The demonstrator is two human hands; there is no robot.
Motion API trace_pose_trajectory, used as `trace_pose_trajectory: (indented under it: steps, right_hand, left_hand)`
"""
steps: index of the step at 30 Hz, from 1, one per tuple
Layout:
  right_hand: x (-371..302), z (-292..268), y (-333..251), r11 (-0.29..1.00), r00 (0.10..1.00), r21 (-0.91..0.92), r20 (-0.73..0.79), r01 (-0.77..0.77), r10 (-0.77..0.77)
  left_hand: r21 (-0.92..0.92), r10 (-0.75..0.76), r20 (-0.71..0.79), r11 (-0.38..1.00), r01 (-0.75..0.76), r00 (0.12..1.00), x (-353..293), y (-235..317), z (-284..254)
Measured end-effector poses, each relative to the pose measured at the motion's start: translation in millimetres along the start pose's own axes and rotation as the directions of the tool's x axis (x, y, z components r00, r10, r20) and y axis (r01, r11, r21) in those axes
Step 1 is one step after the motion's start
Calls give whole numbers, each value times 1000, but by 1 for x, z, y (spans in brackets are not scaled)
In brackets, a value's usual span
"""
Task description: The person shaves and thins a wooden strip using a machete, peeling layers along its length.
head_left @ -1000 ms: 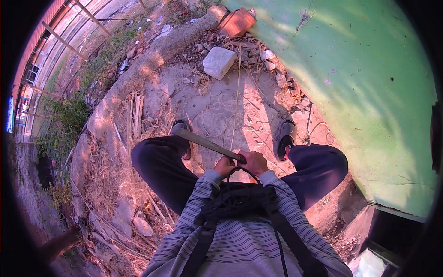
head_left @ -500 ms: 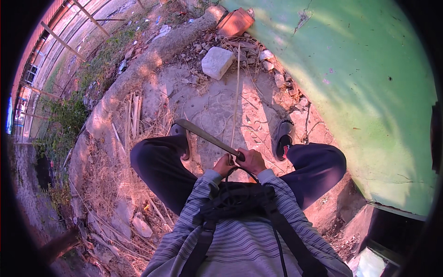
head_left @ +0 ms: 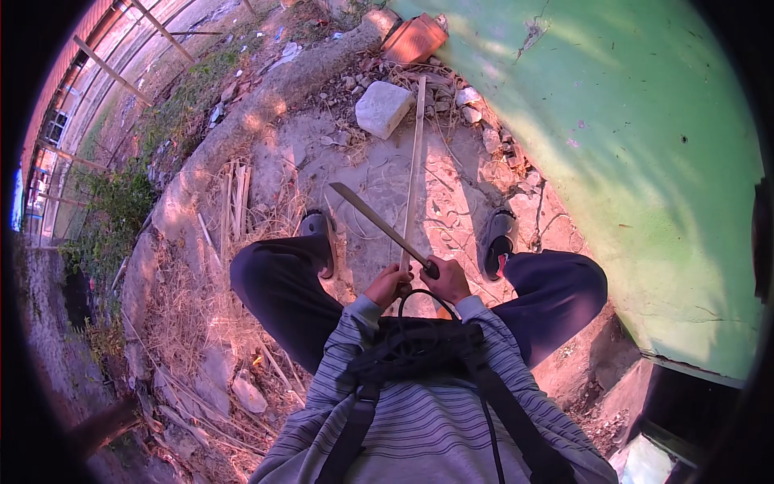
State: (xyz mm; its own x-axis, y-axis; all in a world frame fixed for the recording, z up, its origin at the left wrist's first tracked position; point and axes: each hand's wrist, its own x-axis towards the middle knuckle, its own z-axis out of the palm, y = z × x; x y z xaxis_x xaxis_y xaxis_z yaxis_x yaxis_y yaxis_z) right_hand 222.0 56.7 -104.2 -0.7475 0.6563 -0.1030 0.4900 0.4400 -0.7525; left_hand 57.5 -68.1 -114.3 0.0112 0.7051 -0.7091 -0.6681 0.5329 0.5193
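Note:
My right hand (head_left: 447, 280) is closed round the dark handle of a machete (head_left: 377, 222), whose long blade points away and to the left. My left hand (head_left: 389, 286) grips the near end of a long, thin strip of split bamboo or wood (head_left: 415, 169). That strip runs away from me, its far end by a pale block. Close to my left hand, the blade's base crosses over or beside the strip; whether they touch, I cannot tell. Both hands are near each other, in front of my waist and between my bent knees. A black cord (head_left: 415, 294) loops just below them.
A pale stone block (head_left: 383, 110) and an orange-red clay piece (head_left: 414, 39) lie ahead among rubble. Several cut strips (head_left: 236, 200) rest at left on dry shavings. A green wall (head_left: 621, 161) rises on the right; a low curved ledge (head_left: 234, 133) bounds the left.
The strip has turned so its broader face shows. The machete's tip has swung nearer and to the right, and my hands have drawn slightly apart.

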Motion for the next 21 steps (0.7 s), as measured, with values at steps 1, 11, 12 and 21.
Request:
trace_pose_trajectory:
  steps: [1, 11, 12, 21]
  right_hand:
    - [1, 1, -1, 999, 1000, 37, -21, -16, 17]
    - [-2, -1, 4, 979, 991, 159, -24, -130, 135]
    - [-2, -1, 1, 984, 991, 123, 1, -129, 130]
    - [-2, 4, 0, 998, 998, -36, 20, -51, 51]
  left_hand:
    - [-59, 49, 28, 997, -47, 998, -1, -5, -4]
    - [103, 19, -65, 995, -12, 998, -19, 16, 22]
    - [103, 22, -70, 995, -15, 997, -16, 13, 17]
    - [293, 32, -165, 956, 18, 986, 10, -2, 10]
